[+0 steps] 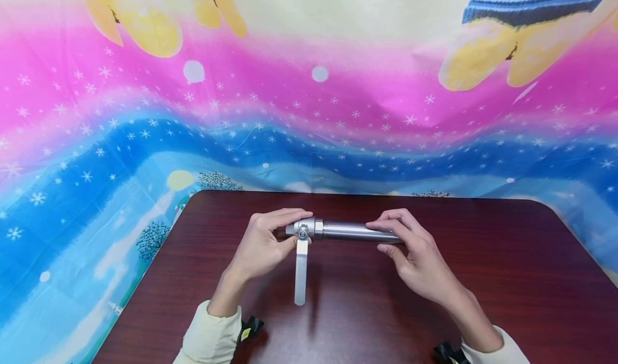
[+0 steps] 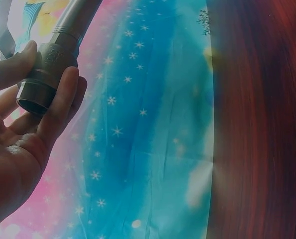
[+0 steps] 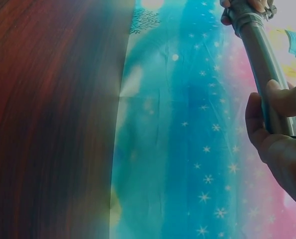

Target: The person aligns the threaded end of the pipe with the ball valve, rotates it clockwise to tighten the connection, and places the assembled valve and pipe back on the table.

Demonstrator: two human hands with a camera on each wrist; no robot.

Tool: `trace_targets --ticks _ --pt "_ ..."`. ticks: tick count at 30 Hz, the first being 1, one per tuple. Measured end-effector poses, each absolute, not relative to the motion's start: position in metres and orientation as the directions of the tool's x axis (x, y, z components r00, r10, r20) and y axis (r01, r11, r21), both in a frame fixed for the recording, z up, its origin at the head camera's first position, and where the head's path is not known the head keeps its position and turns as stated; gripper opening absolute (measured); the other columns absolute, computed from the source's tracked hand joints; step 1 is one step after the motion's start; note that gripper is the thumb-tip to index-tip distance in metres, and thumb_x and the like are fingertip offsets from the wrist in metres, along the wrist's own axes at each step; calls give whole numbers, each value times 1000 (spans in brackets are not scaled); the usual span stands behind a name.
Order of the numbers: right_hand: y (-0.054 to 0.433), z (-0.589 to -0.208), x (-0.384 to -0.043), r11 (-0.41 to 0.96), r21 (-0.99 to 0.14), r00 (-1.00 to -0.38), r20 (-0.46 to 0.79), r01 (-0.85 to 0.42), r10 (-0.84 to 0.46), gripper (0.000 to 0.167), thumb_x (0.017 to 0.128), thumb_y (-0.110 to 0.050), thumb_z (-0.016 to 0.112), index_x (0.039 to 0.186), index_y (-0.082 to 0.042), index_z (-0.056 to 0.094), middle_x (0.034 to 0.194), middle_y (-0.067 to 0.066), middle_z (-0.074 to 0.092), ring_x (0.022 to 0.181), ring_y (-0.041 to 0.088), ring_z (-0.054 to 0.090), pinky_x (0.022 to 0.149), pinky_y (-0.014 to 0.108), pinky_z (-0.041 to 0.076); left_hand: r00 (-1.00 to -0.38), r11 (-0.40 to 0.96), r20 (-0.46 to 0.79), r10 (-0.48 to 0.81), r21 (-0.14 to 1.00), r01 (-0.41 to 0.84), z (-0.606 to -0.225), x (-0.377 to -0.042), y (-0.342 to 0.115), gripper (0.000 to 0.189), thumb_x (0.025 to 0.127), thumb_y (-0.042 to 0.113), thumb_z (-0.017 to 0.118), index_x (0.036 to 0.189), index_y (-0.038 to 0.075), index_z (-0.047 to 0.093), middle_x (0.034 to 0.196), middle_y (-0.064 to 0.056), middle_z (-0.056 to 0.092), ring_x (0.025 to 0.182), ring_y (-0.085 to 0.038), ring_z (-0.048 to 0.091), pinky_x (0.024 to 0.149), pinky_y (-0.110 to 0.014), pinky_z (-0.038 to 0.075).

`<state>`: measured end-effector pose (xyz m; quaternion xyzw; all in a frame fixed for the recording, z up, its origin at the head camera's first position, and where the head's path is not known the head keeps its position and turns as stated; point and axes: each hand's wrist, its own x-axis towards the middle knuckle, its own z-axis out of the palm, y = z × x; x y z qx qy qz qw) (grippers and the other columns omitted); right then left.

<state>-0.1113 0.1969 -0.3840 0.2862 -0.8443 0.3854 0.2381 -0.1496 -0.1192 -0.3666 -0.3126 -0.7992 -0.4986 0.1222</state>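
A metal ball valve [image 1: 305, 226] is joined to a shiny steel pipe [image 1: 352, 231], and the two lie in one level line above the table. My left hand [image 1: 263, 243] grips the valve body between thumb and fingers; in the left wrist view its open threaded end [image 2: 34, 97] faces out past the palm. The valve's flat lever handle [image 1: 300, 273] points toward me. My right hand [image 1: 425, 259] holds the pipe near its far right end, thumb below and fingers on top. In the right wrist view the pipe [image 3: 262, 59] runs up to the valve.
The dark red wooden table [image 1: 357, 310] has rounded back corners. Behind it hangs a cloth [image 1: 289, 95] printed with pink and blue bands and snowflakes. Black straps [image 1: 252, 327] show at the cuffs of the pale sleeves [image 1: 212, 332].
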Motion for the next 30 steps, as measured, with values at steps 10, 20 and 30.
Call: trace_targets --ticks 10,20,30 --pt "198 -385 -113 517 -522 -716 628 -678 -304 56 83 15 80 132 -12 74 126 1 65 115 7 59 93 11 45 -780 315 505 370 721 617 -367 -150 -120 54 80 -15 72 127 11 80 127 -8 79 109 -18 74 78 -21 61" --pt "200 -384 -113 519 -523 -721 614 -677 -322 54 87 13 77 136 -10 73 128 2 66 113 8 60 91 13 44 -776 314 509 371 718 621 -365 -151 -120 54 80 -15 71 127 10 80 126 -8 79 105 -17 73 76 -23 61" --pt "198 -385 -113 504 -560 -746 582 -657 -326 61 88 12 77 142 -15 69 141 5 61 129 8 56 101 12 41 -774 320 512 372 712 625 -367 -151 -120 53 80 -15 73 126 10 80 126 -8 79 108 -18 74 76 -23 61"
